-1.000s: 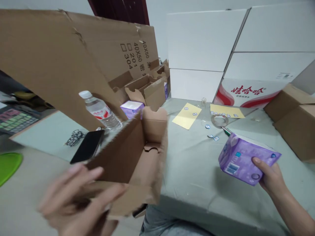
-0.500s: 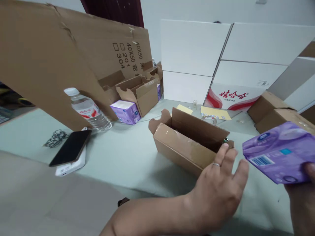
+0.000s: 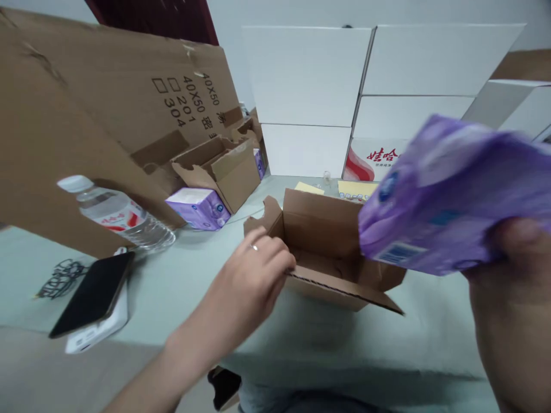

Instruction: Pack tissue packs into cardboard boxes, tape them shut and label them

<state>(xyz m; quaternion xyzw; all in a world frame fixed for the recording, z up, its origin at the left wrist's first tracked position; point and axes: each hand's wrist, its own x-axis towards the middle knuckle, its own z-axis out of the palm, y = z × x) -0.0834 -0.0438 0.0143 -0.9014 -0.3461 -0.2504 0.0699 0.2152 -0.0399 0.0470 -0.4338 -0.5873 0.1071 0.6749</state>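
In front of me a small brown cardboard box [image 3: 321, 221] stands on the table with its top open and its near flap folded outward. My left hand [image 3: 253, 269], with a ring on one finger, has its fingers curled over the left end of that near flap. My right hand [image 3: 512, 258] grips a purple pack of tissues [image 3: 439, 201], held in the air above the right end of the box. The pack partly covers the box's far right corner, and it is a little blurred. Inside, the visible part of the box's bottom is bare cardboard.
To the left lie a tilted water bottle [image 3: 120, 215], a black phone [image 3: 94, 292] on a white object and a dark coiled cable [image 3: 62, 278]. Another purple tissue pack [image 3: 200, 209] sits by an open carton [image 3: 219, 166]. White boxes [image 3: 305, 77] stand behind, with yellow notes [image 3: 357, 189] before them.
My left hand has moved from the box's right end to its left end, and the near flap is now opened outward. My right hand has brought the tissue pack left and up over the box.
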